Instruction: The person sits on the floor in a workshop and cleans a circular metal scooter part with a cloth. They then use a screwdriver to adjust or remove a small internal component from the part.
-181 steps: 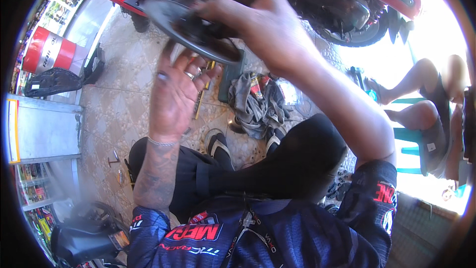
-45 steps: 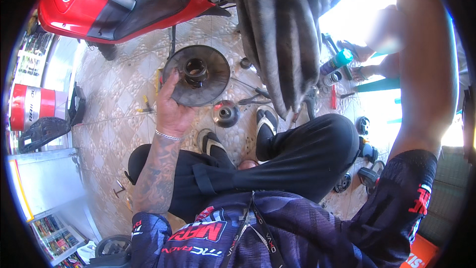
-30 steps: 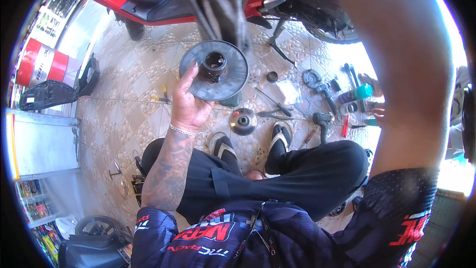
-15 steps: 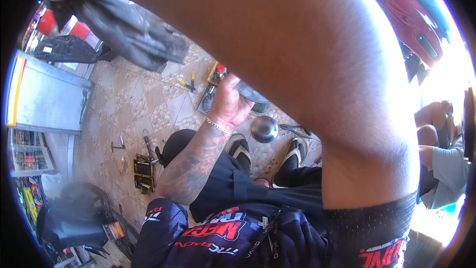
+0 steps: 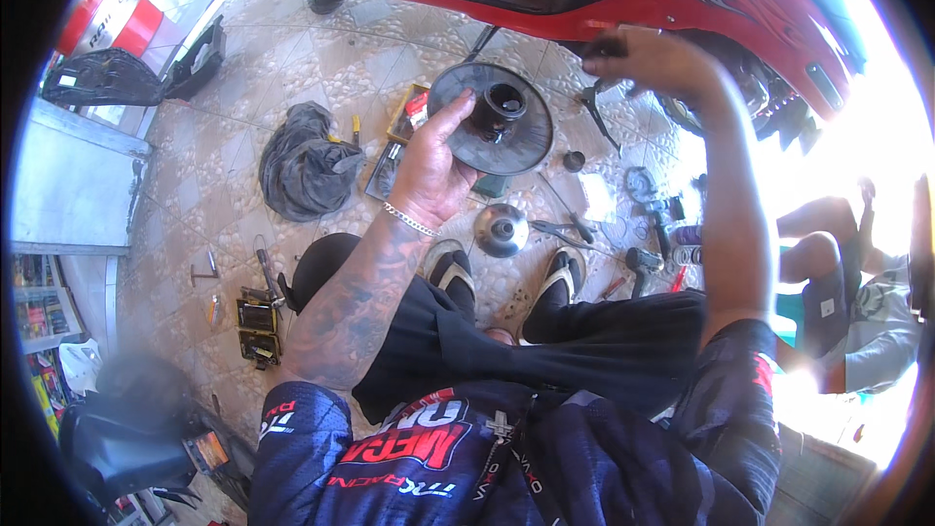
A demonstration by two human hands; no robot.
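Note:
My left hand (image 5: 438,170) grips a dark round pulley half (image 5: 453,141) by its rim, thumb on the upper face. A hollow hub (image 5: 503,107) stands up from the pulley's middle, dark inside. My right hand (image 5: 657,63) is in the air to the right of the pulley, close to the red motorcycle. Motion smears its fingers, and I cannot make out anything in them. A crumpled dark grey rag (image 5: 310,164) lies on the floor to the left of my left hand. Below the pulley, a shiny metal disc with a centre post (image 5: 502,231) sits near my feet.
A red motorcycle (image 5: 682,0) stands along the far side. Pliers (image 5: 557,228), a power drill (image 5: 643,265), a small dark cup (image 5: 574,161), a tool tray (image 5: 386,171) and a black-yellow case (image 5: 258,317) lie on the tiled floor. Another person (image 5: 828,263) sits at the right.
My right arm has swung from the far left to the right, and the rag it held now lies on the floor. The left hand still holds the pulley half, now fully visible.

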